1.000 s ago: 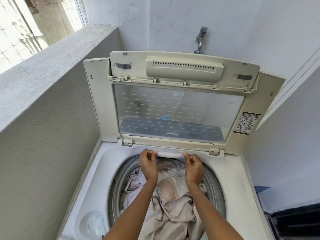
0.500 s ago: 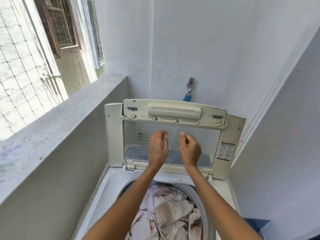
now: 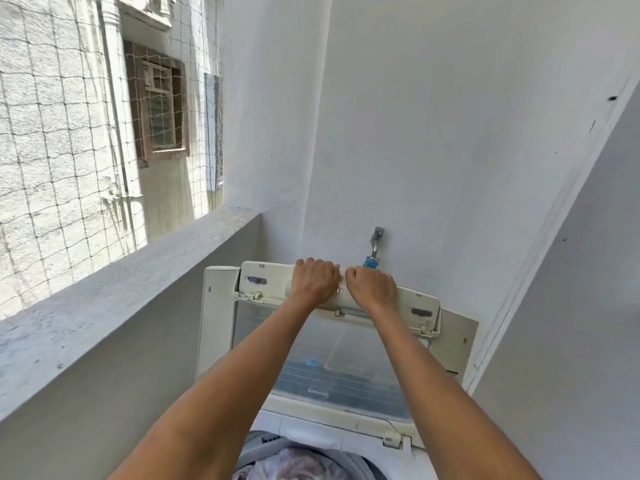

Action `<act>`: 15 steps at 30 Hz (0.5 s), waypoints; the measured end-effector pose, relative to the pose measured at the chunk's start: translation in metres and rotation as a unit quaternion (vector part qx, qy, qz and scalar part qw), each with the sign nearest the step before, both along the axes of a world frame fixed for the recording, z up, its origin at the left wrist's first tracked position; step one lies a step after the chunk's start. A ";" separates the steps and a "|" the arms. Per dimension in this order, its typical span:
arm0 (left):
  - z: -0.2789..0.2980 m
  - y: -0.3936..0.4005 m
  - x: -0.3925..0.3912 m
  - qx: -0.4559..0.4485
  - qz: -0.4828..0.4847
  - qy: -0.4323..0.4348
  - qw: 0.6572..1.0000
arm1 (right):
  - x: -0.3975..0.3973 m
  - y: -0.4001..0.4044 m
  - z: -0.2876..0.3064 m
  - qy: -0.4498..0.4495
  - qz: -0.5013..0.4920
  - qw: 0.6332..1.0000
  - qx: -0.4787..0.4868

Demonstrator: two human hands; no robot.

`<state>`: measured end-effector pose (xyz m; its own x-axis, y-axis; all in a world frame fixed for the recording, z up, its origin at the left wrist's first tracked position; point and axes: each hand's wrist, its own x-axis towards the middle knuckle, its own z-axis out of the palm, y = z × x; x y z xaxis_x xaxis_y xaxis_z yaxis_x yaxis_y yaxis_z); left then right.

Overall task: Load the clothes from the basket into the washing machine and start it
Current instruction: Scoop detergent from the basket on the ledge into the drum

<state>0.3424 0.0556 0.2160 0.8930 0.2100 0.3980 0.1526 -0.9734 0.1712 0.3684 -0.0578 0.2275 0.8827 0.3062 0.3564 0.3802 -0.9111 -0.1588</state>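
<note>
Both hands are sitting on the top edge of the raised washing machine lid (image 3: 346,362), side by side and nearly touching. The left hand (image 3: 314,280) is curling its fingers (image 3: 309,262) over the far rim of the lid's cream plastic handle bar, and the right hand (image 3: 372,286) is doing the same just to its right, so both sets of fingers are clamped on that top edge. The lid is standing upright with its clear window facing the camera; there's some small mirrored lettering near the bottom of the window, but it's too blurry to read. A sticker (image 3: 453,373) with print is peeking out at the lid's right edge, also unreadable. The clothes (image 3: 294,465), a pale crumpled pile, are lying in the drum (image 3: 252,445) at the near bottom of the view, between the forearms. On the far wall just above the lid, a metal tap (image 3: 375,241) with a blue hose connector (image 3: 370,262) is poking out. To the left, a concrete ledge (image 3: 121,289) is running under a netted opening (image 3: 69,133).
</note>
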 end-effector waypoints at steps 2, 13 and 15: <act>0.007 -0.003 -0.013 -0.015 -0.008 0.008 1.000 | -0.007 -0.003 0.009 0.027 0.007 0.999 -0.016; 0.038 -0.018 -0.128 -0.118 -0.124 0.349 0.922 | -0.125 -0.034 0.011 0.214 0.058 0.971 -0.087; 0.030 -0.019 -0.150 -0.137 -0.135 0.365 0.911 | -0.152 -0.039 0.004 0.235 0.055 0.965 -0.106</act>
